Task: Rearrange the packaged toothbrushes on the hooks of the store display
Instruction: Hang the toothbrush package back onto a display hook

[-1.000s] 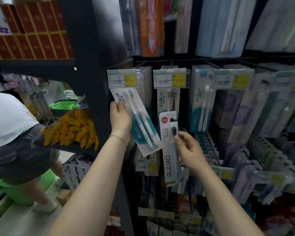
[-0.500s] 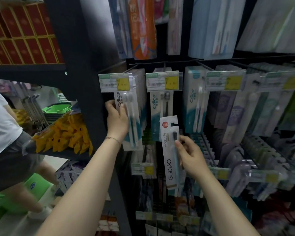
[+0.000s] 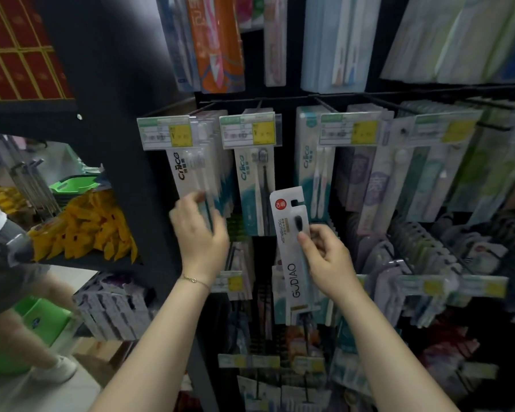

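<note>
Right hand [image 3: 327,257] pinches the white toothbrush pack [image 3: 290,248] at its middle, with the pack upright, its long axis running straight up and its hang slot at the top, just above the fingertips. The hooks [image 3: 324,104] run above both hands, the middle hanging pack [image 3: 252,197] up and left of that slot, between the 2 hands, so the right hand looks best placed to lift it on. Left hand [image 3: 199,233] sits at the lower edge of the left hanging pack [image 3: 188,171], blurred, so I cannot tell if it grips or only touches.
</note>
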